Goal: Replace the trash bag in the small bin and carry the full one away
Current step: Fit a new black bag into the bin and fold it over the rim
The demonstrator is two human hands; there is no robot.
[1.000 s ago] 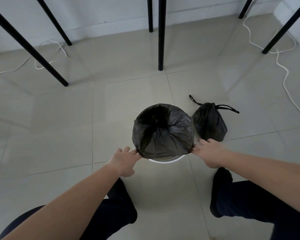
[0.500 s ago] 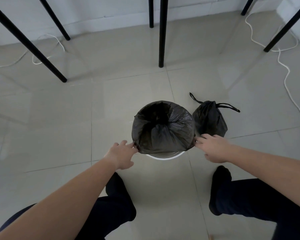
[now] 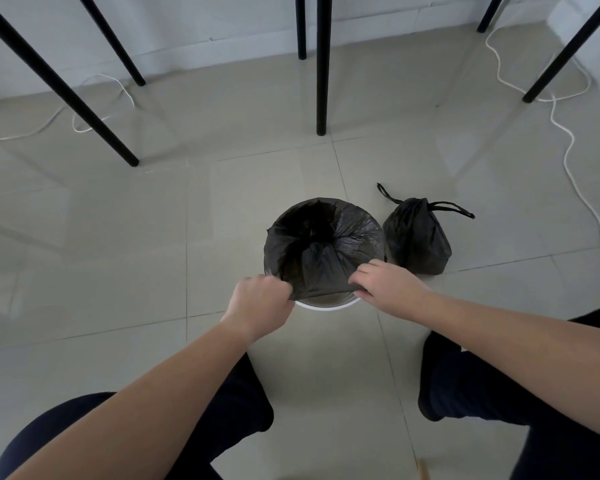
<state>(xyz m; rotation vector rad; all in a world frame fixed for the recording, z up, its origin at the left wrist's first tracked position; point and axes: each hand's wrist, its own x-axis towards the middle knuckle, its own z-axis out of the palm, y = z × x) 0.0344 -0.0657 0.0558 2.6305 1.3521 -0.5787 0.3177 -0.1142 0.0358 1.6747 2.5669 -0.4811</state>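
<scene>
A small white bin [image 3: 323, 305] stands on the floor tiles in front of me, only its near rim showing. A fresh black trash bag [image 3: 326, 247] is stretched over its top and folded down the outside. My left hand [image 3: 258, 303] is closed on the bag's hem at the near left of the rim. My right hand [image 3: 387, 287] pinches the same hem at the near right. The full black bag [image 3: 418, 237], tied shut with drawstrings, sits on the floor touching the bin's right side.
Black table legs [image 3: 321, 64] stand beyond the bin, more at far left and far right. White cables [image 3: 568, 150] run along the floor at right and back left. My dark-trousered knees [image 3: 499, 386] flank the space near the bin.
Both hands have moved inward from the bin's sides to its near edge and closed on the bag's hem.
</scene>
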